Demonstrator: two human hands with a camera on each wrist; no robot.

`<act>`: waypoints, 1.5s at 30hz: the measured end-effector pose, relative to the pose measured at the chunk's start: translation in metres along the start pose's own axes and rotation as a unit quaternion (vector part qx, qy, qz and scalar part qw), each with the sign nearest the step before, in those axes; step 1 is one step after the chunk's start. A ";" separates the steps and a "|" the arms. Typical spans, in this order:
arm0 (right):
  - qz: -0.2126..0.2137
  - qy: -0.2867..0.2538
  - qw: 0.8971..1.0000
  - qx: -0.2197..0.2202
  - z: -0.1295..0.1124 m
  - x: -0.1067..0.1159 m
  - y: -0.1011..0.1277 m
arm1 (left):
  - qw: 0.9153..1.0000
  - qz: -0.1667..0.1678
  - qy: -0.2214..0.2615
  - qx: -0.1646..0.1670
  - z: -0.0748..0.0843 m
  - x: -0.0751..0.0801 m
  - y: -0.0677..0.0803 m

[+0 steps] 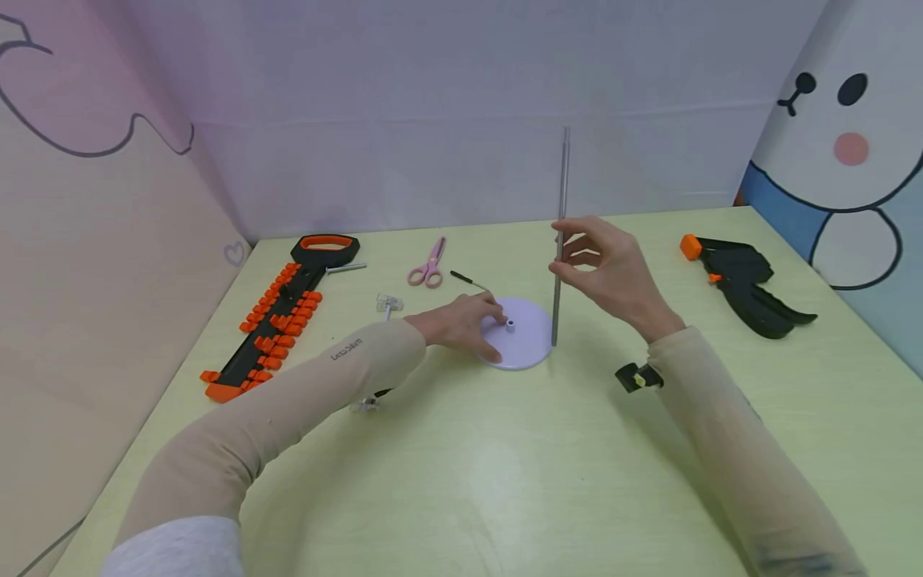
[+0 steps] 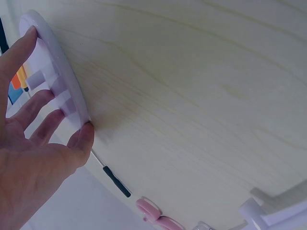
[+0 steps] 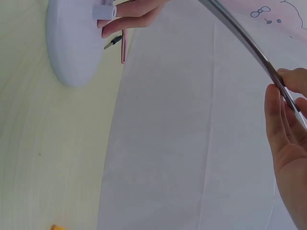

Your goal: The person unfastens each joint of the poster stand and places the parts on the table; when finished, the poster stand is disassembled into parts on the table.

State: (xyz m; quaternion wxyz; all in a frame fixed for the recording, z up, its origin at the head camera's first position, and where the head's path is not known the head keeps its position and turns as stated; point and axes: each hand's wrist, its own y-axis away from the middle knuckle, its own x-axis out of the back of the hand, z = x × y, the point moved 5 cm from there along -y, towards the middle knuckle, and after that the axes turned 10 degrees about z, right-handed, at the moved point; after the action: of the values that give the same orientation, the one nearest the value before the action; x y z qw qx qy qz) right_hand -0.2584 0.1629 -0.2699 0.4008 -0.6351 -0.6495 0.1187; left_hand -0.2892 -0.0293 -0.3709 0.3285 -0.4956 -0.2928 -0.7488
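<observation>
A round white base (image 1: 530,340) with a short tube standing up at its middle lies flat on the table. My left hand (image 1: 461,320) holds its left side, thumb and fingers spread along the rim; the left wrist view shows fingertips on the edge of the base (image 2: 72,91). My right hand (image 1: 609,268) pinches a thin metal rod (image 1: 558,300) between thumb and fingers around mid-length. This rod stands nearly upright, its lower end beside the base's right edge. In the right wrist view the rod (image 3: 249,43) runs up from the pinching fingertips (image 3: 273,93).
Behind the base lie a small screwdriver (image 1: 465,278) and pink scissors (image 1: 433,264). At left are a black rack with orange clips (image 1: 288,296), a short metal rod (image 1: 348,268) and clear plastic pieces (image 1: 389,303). A black trigger-handled tool with an orange tip (image 1: 743,280) lies at right.
</observation>
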 end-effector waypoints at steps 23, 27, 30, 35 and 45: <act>-0.014 0.034 0.999 -0.013 0.009 0.015 0.010 | 1.000 0.008 0.001 0.013 -0.005 0.004 0.004; -0.015 0.047 0.999 -0.012 0.013 0.019 0.013 | 1.000 0.006 0.004 0.016 -0.005 0.004 0.004; -0.017 0.060 0.998 -0.017 0.016 0.021 0.014 | 1.000 0.005 0.008 0.017 -0.006 0.004 0.004; -0.034 0.067 0.996 -0.049 0.020 0.022 0.016 | 1.000 0.009 0.009 0.011 -0.006 0.003 0.003; -0.092 0.099 0.986 -0.102 0.037 0.022 0.034 | 1.000 0.008 0.021 0.002 0.000 0.001 0.003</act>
State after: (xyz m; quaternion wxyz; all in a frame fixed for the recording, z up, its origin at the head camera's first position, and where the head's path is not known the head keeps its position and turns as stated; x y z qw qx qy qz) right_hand -0.2555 0.2015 -0.3085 0.4053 -0.6188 -0.6711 -0.0488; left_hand -0.2870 -0.0313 -0.3701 0.3415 -0.4810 -0.2838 -0.7560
